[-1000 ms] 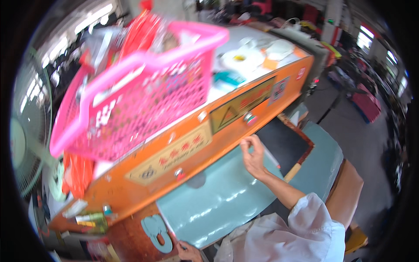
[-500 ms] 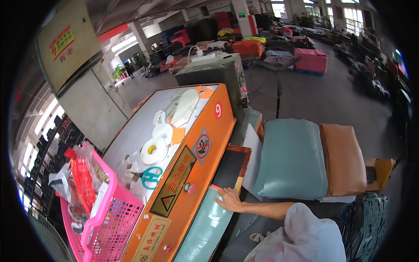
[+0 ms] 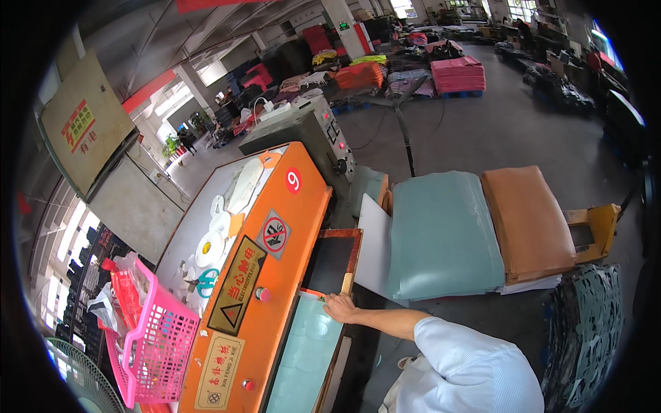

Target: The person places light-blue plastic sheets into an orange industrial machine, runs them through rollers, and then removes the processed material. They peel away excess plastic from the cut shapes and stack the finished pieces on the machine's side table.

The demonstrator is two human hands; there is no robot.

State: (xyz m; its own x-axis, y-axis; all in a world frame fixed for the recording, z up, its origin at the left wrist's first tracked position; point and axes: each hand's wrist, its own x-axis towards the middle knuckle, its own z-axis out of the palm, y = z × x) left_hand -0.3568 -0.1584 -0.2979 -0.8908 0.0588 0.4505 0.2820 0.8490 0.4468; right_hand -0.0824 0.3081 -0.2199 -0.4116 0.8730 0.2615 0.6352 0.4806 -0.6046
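Observation:
My right hand [image 3: 337, 308] reaches in from the lower right and is closed at the far right corner of a glossy pale green sheet [image 3: 306, 358]. The sheet lies on the long low bed along the front of an orange machine [image 3: 275, 275]. An orange-red strip [image 3: 312, 293] runs along the sheet's far edge, just left of my fingers. Beyond my hand is a dark panel [image 3: 334, 260] with a reddish rim and a short wooden piece [image 3: 347, 283]. My left hand does not show.
On the machine lie white tape rolls [image 3: 208, 249] and teal-handled scissors [image 3: 206, 283]. A pink basket [image 3: 162, 344] with bags stands left, above a fan [image 3: 79, 372]. Stacks of green sheets [image 3: 444, 234] and brown sheets [image 3: 527, 220] stand right, near dark cut-out scraps [image 3: 585, 330].
The view has shifted, so the machine and stacks sit further left. My right hand's fingers, spread on the sheet's edge before, are now curled in at its corner.

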